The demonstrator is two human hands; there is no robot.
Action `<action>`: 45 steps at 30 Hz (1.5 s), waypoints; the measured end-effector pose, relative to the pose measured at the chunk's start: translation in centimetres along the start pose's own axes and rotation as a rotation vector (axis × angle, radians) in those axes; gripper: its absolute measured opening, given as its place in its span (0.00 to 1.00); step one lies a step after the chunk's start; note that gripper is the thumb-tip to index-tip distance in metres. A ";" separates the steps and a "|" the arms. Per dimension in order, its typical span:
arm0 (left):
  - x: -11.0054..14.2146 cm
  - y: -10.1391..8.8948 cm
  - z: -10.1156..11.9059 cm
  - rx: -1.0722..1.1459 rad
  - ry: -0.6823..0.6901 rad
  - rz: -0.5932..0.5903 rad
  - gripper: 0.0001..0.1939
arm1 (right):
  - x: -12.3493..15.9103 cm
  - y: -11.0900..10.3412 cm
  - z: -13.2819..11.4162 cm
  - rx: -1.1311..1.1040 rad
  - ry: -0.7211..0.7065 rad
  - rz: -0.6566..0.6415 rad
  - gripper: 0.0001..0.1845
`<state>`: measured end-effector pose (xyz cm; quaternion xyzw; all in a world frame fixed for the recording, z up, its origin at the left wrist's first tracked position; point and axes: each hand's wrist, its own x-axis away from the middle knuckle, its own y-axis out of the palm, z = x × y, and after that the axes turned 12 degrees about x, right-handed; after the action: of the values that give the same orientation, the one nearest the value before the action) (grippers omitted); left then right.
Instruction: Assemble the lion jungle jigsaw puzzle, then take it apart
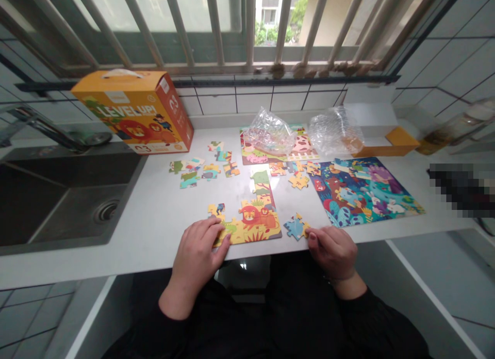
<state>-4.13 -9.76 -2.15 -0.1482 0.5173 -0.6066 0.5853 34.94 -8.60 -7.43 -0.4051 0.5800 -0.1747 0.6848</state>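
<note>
A partly joined jigsaw [253, 230] with a red-maned lion and a smaller lion lies near the counter's front edge. My left hand [197, 250] rests on its left end, fingers laid on the pieces and thumb apart. To the right of the jigsaw, my right hand [333, 249] pinches the edge of a blue and yellow puzzle piece [296, 227], which is on or just over the counter. Loose puzzle pieces [211, 172] lie behind my left hand. More loose pieces [298, 180] are scattered behind the one in my right hand.
An orange puzzle box [133, 114] stands back left beside the sink [73, 194]. A dark blue forest puzzle [367, 191] lies right. At the back are a farm puzzle [251, 155], clear plastic wrap [273, 132], bubble wrap [334, 131] and an opened box [386, 147].
</note>
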 end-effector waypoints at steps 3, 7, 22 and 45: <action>0.0 0.0 0.0 -0.002 0.003 0.001 0.05 | 0.0 0.0 0.0 0.001 0.006 -0.009 0.09; 0.1 0.1 -0.2 -0.004 -0.001 -0.005 0.05 | -0.2 0.0 -0.1 -0.002 -0.008 0.016 0.09; 0.3 0.2 -0.7 0.010 0.013 -0.010 0.05 | -6.4 -1.5 9.0 0.151 0.321 -0.185 0.19; 0.1 0.1 -0.4 0.002 0.005 0.005 0.05 | -15.4 5.5 5.5 -0.066 0.173 -0.509 0.39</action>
<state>-4.45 -9.59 -2.44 -0.1448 0.5185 -0.6060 0.5856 34.67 7.63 -1.52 -0.5438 0.5212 -0.3561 0.5531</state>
